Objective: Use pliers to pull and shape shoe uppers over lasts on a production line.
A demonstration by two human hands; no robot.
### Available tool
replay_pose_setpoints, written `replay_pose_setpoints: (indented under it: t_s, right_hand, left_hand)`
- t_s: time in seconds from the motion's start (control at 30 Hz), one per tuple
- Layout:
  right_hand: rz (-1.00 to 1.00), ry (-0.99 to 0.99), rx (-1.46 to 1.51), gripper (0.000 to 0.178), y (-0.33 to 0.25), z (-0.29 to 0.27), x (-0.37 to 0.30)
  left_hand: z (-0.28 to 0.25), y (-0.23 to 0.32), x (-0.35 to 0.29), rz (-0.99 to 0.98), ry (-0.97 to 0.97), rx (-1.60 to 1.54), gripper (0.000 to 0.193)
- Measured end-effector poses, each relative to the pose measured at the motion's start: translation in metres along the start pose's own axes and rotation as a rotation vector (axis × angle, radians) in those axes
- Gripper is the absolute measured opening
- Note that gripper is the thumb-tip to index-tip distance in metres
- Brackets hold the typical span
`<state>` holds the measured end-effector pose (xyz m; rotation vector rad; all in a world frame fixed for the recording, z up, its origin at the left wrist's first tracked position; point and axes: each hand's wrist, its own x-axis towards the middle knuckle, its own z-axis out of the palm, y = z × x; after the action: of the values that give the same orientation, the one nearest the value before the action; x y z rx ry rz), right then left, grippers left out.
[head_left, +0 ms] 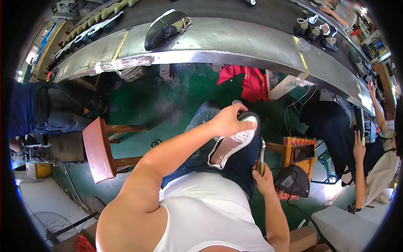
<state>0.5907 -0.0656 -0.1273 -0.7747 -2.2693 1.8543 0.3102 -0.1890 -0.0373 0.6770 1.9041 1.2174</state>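
Over my lap, my left hand (pixel 233 121) is closed around the toe end of an unfinished shoe (pixel 230 147). Its underside faces up, with a brown bottom, a white ragged edge and a dark outer side. The fingers on its far side are partly hidden. Just right of the shoe, my right hand (pixel 264 179) grips a narrow metal hand tool (pixel 262 157) with a yellowish handle and a curved shiny head. The tool's head points away from me and stands apart from the shoe; its exact kind is unclear.
Ahead runs a metal-edged bench (pixel 235 40) bearing a dark shoe (pixel 166 29) and more shoes (pixel 315 31) at right. A brown stool (pixel 100 150) stands left. Right are a phone (pixel 304 153) and a black cap-like object (pixel 292 180). Co-workers sit on both sides.
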Motion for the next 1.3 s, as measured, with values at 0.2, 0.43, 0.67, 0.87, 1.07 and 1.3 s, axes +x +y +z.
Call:
replay_pose_setpoints:
  t_s: [0.2,0.43,0.67,0.87,1.07,1.3]
  right_hand:
    - [0.149,-0.195,-0.219,0.022,-0.036,-0.004,-0.004]
    - [0.142,-0.416,-0.325,0.033,-0.079,0.0,0.02]
    - [0.05,-0.46,-0.464,0.031,-0.082,0.0,0.038]
    - [0.598,-0.561,0.173,0.023,-0.073,0.012,0.053]
    - [0.144,-0.397,-0.315,0.024,-0.071,0.018,0.044]
    - [0.571,-0.656,-0.333,0.022,-0.124,-0.016,0.07]
  left_hand:
    - [0.029,-0.122,-0.023,-0.05,0.026,-0.038,0.071]
    - [0.033,-0.1,-0.049,-0.105,0.245,0.239,0.03]
    - [0.039,-0.093,-0.054,-0.023,0.258,0.345,0.027]
    - [0.042,-0.097,-0.05,0.129,0.289,0.342,0.026]
    - [0.041,-0.102,-0.048,0.124,0.311,0.335,0.028]
    - [0.051,-0.077,-0.055,0.309,0.238,0.562,0.024]
